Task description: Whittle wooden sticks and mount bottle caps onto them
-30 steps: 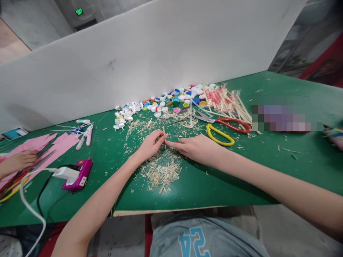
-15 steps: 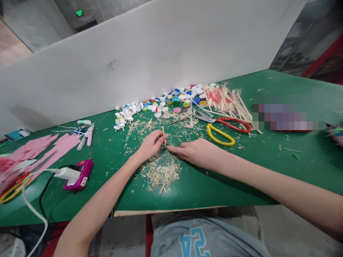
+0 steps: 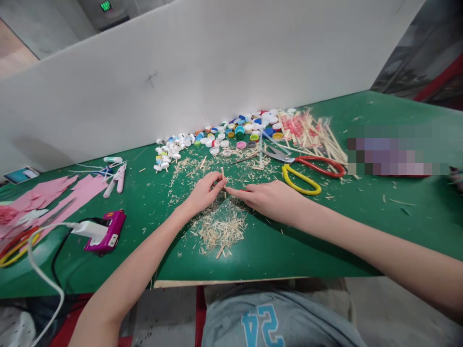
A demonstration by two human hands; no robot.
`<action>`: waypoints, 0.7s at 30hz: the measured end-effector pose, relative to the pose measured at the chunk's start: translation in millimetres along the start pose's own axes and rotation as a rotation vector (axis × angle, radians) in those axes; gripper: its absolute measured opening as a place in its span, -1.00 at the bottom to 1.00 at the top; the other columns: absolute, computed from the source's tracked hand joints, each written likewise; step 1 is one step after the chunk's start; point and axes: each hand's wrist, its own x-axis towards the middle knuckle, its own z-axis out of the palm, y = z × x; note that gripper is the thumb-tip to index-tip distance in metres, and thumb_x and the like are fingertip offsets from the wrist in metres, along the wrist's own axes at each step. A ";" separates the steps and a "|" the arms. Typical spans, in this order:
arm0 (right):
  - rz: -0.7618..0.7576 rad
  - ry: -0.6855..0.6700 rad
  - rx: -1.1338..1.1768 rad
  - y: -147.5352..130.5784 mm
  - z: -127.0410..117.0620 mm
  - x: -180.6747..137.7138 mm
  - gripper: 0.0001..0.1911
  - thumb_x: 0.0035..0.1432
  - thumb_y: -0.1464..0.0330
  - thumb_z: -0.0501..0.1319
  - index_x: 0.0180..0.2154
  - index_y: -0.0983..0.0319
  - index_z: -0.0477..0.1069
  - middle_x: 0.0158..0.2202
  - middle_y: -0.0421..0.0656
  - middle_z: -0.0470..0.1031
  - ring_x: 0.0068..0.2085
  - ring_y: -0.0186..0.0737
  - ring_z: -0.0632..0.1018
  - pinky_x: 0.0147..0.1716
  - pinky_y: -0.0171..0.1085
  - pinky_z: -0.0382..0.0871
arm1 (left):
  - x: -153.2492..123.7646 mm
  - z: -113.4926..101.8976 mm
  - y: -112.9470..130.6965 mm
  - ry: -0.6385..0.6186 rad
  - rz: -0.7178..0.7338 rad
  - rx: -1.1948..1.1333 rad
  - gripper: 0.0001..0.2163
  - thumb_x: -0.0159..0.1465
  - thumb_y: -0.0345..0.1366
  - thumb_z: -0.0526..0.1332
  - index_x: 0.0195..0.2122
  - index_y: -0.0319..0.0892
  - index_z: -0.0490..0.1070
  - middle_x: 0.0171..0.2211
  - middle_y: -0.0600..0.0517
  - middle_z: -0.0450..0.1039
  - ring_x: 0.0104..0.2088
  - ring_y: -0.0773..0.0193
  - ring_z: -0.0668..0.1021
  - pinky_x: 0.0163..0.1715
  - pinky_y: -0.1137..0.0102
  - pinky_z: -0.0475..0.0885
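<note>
My left hand (image 3: pixel 206 193) pinches a short wooden stick (image 3: pixel 223 173) between thumb and fingers, holding it roughly upright. My right hand (image 3: pixel 271 200) comes in from the right with its index finger stretched along a thin red tool (image 3: pixel 243 190), most of which is hidden by the fingers. The tip of that finger meets the stick just below my left fingertips. Beneath both hands lies a heap of pale wood shavings (image 3: pixel 220 231), with more slivers scattered around.
Bottle caps (image 3: pixel 220 137) and wooden sticks (image 3: pixel 318 135) line the white partition. Large scissors (image 3: pixel 304 168) with red and yellow handles lie right of my hands. At left are pink paper (image 3: pixel 47 197), a purple power strip (image 3: pixel 106 233) with a white cable, and a phone (image 3: pixel 21 175).
My right fingertip has moved up along the stick, closer to my left fingers. The left hand keeps its pinch, and the whole view has shifted slightly.
</note>
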 end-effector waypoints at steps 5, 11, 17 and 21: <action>-0.012 -0.035 0.030 -2.6 1.7 -1.9 -0.53 0.39 0.26 -0.02 0.29 -0.04 0.13 -0.39 -0.24 0.36 -0.50 -0.50 0.32 -0.56 -0.32 -0.31 | 0.2 -0.9 1.8 -0.008 0.005 -0.013 -0.70 0.39 -0.11 0.01 -0.40 -0.17 0.30 -0.35 0.06 0.40 -0.29 0.35 0.46 -0.19 0.41 0.34; 0.021 -0.024 -0.023 -3.6 0.9 -2.4 -0.42 0.31 0.40 0.07 0.31 -0.02 0.08 -0.33 -0.22 0.38 -0.44 -0.49 0.36 -0.54 -0.32 -0.29 | 0.2 -1.2 1.8 0.002 -0.008 0.003 -0.71 0.39 -0.10 0.01 -0.40 -0.16 0.28 -0.36 0.06 0.41 -0.30 0.34 0.45 -0.21 0.41 0.35; 0.000 0.017 0.056 -2.1 1.0 -0.1 -0.53 0.36 0.31 -0.01 0.27 0.02 0.20 -0.41 -0.23 0.35 -0.53 -0.52 0.25 -0.56 -0.33 -0.28 | 0.0 -0.6 0.8 0.003 -0.004 -0.003 -0.72 0.38 -0.11 0.02 -0.39 -0.16 0.28 -0.37 0.07 0.40 -0.32 0.35 0.44 -0.22 0.42 0.34; -0.012 0.011 0.121 -0.5 4.5 -0.6 -0.56 0.38 0.29 -0.04 0.24 -0.01 0.24 -0.43 -0.24 0.36 -0.56 -0.53 0.21 -0.56 -0.35 -0.28 | -0.1 -1.1 2.1 -0.002 -0.011 0.001 -0.71 0.39 -0.11 0.01 -0.39 -0.16 0.28 -0.37 0.07 0.39 -0.32 0.35 0.44 -0.22 0.40 0.34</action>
